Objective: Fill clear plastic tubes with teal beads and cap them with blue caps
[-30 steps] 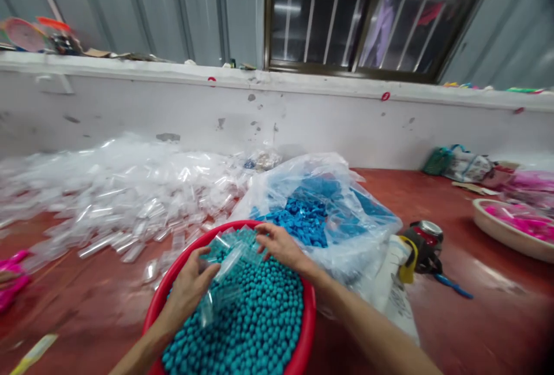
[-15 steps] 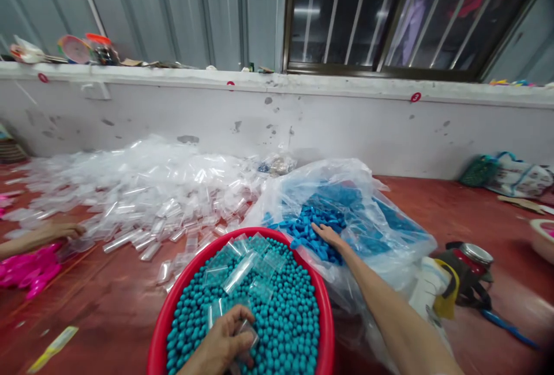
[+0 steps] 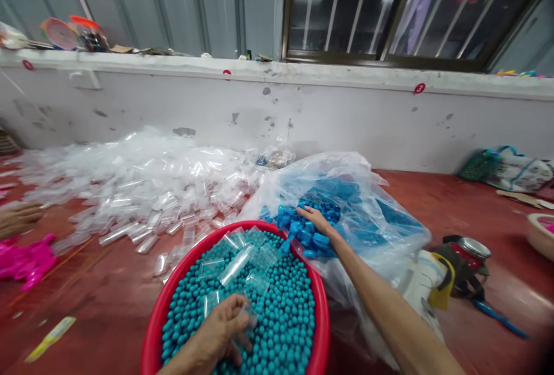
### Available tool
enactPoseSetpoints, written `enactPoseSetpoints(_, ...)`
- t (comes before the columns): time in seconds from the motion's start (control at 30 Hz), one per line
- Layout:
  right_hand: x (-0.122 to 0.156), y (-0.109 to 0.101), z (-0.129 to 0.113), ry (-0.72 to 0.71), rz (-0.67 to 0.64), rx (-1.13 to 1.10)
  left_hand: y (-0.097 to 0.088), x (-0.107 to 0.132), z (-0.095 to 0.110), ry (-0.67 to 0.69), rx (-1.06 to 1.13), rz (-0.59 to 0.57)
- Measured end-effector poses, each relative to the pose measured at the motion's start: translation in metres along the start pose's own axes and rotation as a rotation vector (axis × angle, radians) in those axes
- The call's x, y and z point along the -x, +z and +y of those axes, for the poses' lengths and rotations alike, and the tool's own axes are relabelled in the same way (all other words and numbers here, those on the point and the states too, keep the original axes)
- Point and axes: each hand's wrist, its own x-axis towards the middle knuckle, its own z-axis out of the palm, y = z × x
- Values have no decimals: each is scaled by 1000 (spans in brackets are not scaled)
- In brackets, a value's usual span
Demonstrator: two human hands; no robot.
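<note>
My left hand (image 3: 225,329) is over a red basin (image 3: 321,311) full of teal beads (image 3: 283,311), its fingers curled round a small clear plastic piece (image 3: 247,316). Several more clear plastic tubes (image 3: 236,265) lie on the beads. To the right, my right hand (image 3: 317,220) rests with fingers stretched out on a heap of small blue plastic pieces (image 3: 298,228). These spill from a large clear plastic bag (image 3: 389,236) up to the basin's far right rim. The undersides of both hands are hidden.
A wide pile of clear plastic pieces (image 3: 142,179) covers the back left of the red table (image 3: 99,311). Another person's hand (image 3: 19,219) is at the left, above pink pieces (image 3: 30,262). A yellow-handled tool (image 3: 51,339) lies front left; a silver-lidded container (image 3: 472,248) stands right.
My right hand has drawn a bunch of blue pieces nearer the basin rim. My left hand still holds the clear piece. The other person's hand has moved left, and the view has shifted slightly.
</note>
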Motion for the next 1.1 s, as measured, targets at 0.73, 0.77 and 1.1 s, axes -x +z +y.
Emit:
enactPoseSetpoints(0.73,87,56,-80,-567,-271,719,-4,27,11,75,-222,225)
enactPoseSetpoints(0.77,100,50,-80,-520,-259,760,-4,28,10,85,-248,229)
enactPoseSetpoints(1.1,173,19,-70,-290,-663,976,0,7,14,174,-888,222)
